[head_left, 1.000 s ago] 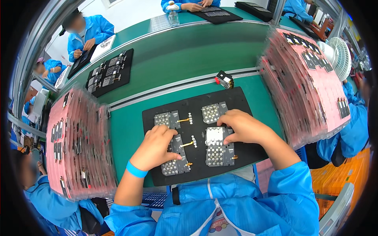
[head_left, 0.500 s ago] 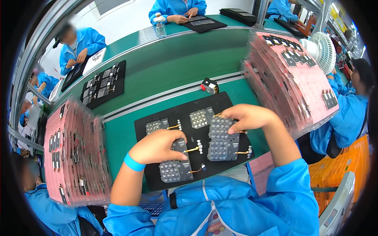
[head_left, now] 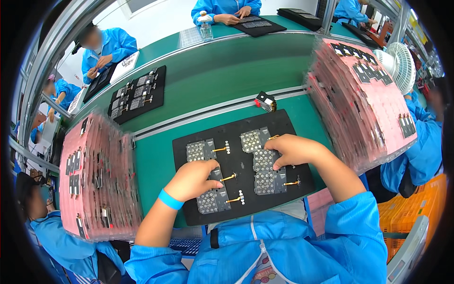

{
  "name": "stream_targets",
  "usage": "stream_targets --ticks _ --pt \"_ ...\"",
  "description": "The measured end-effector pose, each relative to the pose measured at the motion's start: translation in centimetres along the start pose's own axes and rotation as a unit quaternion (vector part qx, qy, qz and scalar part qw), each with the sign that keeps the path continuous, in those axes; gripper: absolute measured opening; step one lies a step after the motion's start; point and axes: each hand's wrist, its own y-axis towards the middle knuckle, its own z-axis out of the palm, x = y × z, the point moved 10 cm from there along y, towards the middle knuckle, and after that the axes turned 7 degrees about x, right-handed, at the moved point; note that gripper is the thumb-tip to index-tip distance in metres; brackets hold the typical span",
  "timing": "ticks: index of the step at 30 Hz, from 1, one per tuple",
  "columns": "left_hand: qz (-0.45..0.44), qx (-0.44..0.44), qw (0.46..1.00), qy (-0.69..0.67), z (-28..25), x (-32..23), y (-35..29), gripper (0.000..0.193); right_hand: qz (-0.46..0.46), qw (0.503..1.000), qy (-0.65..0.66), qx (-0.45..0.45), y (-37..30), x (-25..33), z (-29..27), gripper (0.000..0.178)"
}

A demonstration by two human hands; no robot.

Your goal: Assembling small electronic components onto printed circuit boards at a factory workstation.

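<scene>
Green bench (head_left: 155, 163) in a busy workroom, tall pink stacks (head_left: 340, 113) either side. On a black mat (head_left: 231, 163), boards (head_left: 270, 183) form two columns: left hand (head_left: 193, 180) over one, right hand (head_left: 299, 149) over the other, well apart; grips unclear.

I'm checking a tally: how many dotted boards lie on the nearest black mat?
6: upper left board, middle left board (largely under the left hand), lower left board, upper right board, middle right board, lower right board. Hands may hide more.
</scene>
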Motion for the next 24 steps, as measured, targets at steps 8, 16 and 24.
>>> stream_targets --ticks 8,16,24 --pt "0.011 -0.029 0.999 0.029 -0.1 -1.1 -0.4 0.036 0.016 0.999 -0.035 -0.002 0.2 0.1 -0.1 0.051" --pt "0.035 -0.103 0.988 0.113 -0.1 -2.8 -2.0 0.036 0.038 0.994 -0.077 -0.063 -1.0 0.9 0.5 0.041" --pt "0.035 -0.17 0.957 0.232 0.5 -4.3 -3.4 0.046 0.014 0.967 -0.166 -0.192 -3.3 2.4 1.8 0.029"
